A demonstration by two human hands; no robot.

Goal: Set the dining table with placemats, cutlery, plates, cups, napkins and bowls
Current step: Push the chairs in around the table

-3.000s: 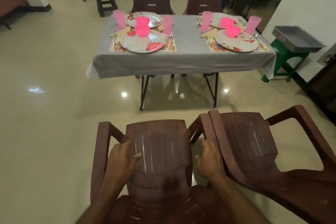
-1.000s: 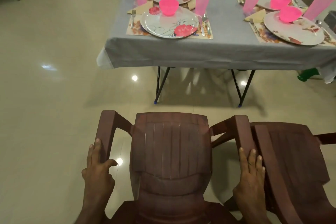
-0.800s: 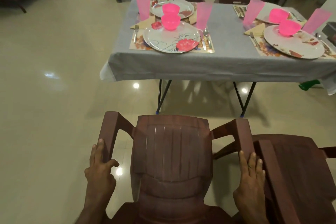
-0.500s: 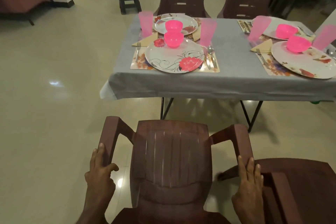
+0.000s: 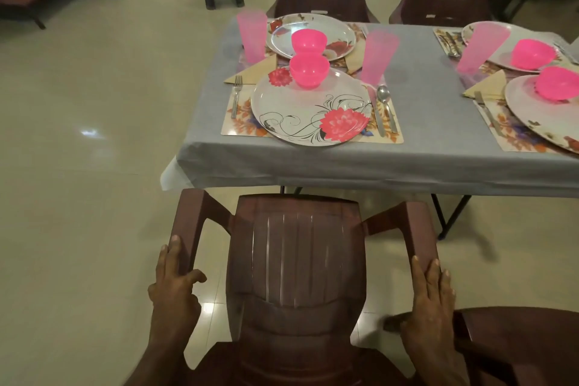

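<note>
The brown plastic armchair [image 5: 297, 263] stands just short of the worktop [image 5: 416, 153], its front edge near the hanging grey tablecloth and lined up with the nearest place setting. The left hand [image 5: 174, 288] grips the left armrest with fingers on top and thumb curled under; the right hand [image 5: 430, 298] lies on the right armrest with fingers fairly straight, pressing rather than wrapping.

The step in hand looks like seating the chair at this setting. To do it well, push evenly through both armrests so the chair runs straight, centred on the floral plate [image 5: 311, 106] with its pink bowl [image 5: 308, 70]. Stop before the armrests catch the cloth, since dragging it could topple the tall pink cup [image 5: 377, 56]. A second chair [image 5: 517, 345] sits close on the right.
</note>
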